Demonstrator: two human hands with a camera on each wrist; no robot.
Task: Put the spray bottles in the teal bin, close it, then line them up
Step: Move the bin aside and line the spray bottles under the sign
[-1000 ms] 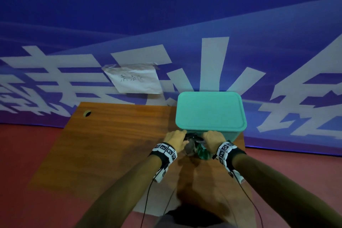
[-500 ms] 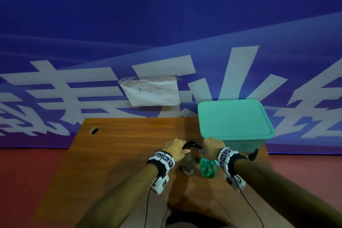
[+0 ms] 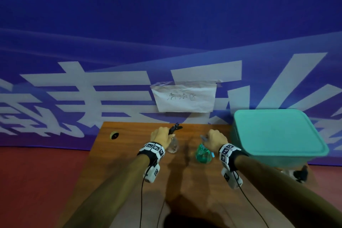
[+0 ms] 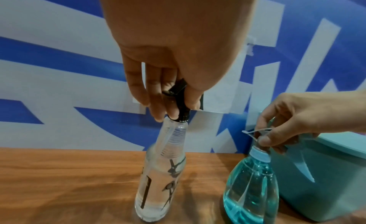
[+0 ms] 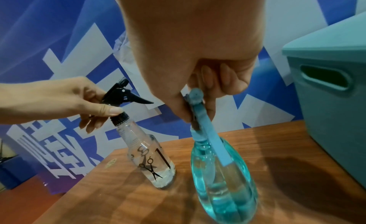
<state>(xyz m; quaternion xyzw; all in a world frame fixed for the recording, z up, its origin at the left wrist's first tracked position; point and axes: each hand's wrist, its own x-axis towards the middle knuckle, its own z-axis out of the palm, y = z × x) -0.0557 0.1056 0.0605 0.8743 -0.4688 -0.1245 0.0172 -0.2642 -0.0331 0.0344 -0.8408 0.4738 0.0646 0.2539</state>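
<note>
Nearest the person, bare wooden table (image 3: 118,181) stretched between the two forearms, with free surface on the left reaching out to a round cable hole (image 3: 115,135) near the far-left corner. Half a second before, both hands had been close together at the bin's front wall; now they sat farther left and apart, each with its bottle standing upright on the wood. The left hand (image 3: 160,136) gripped the black trigger head of the clear spray bottle (image 4: 158,180), fingers curled round its neck, scissors printed on its side. The right hand (image 3: 215,139) pinched the pale blue trigger top of the teal spray bottle (image 5: 223,177), which stood just beside the clear one with a strip of wood between them. The teal bin (image 3: 277,135) was on the right, lid shut, its side handle slot facing the teal bottle, close but not touching; the bin overhung the table's right edge in the head view. A small dark object (image 3: 300,173) showed below the bin's near corner, too dim to identify. Beyond the table's far edge hung the blue banner with a paper note (image 3: 185,98) taped to it
</note>
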